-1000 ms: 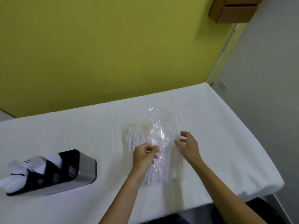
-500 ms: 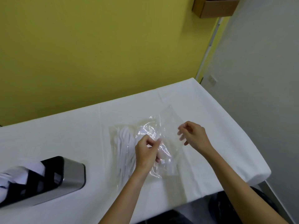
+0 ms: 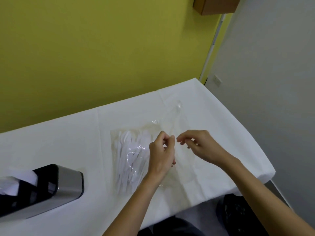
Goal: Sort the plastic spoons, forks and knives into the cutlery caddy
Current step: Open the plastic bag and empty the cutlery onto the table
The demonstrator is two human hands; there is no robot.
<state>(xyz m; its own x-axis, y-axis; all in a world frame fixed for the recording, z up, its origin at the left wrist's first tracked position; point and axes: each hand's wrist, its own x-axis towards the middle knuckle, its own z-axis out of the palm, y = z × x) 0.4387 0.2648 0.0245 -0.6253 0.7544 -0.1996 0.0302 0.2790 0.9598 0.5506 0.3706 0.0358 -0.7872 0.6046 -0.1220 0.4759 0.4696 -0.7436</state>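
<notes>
A clear plastic bag (image 3: 172, 120) lies loosely on the white table (image 3: 68, 142), its far end lifted toward the wall. A flat clear packet of white plastic cutlery (image 3: 129, 155) rests just left of my hands. My left hand (image 3: 162, 154) pinches the clear bag's film between thumb and fingers. My right hand (image 3: 202, 145) hovers close beside it, fingers curled and slightly apart; whether it grips the film is unclear. The steel and black cutlery caddy (image 3: 51, 186) stands at the left with white cutlery in its compartments.
The table's right edge (image 3: 255, 147) and near edge drop off close to my arms. A yellow wall rises behind the table. A wooden box (image 3: 216, 5) hangs high at the right. A grey wall with a socket (image 3: 217, 80) is on the right.
The clear bag has been drawn right and away from the cutlery packet, which now lies uncovered. My hands have come closer together, and the view has shifted so the caddy shows more.
</notes>
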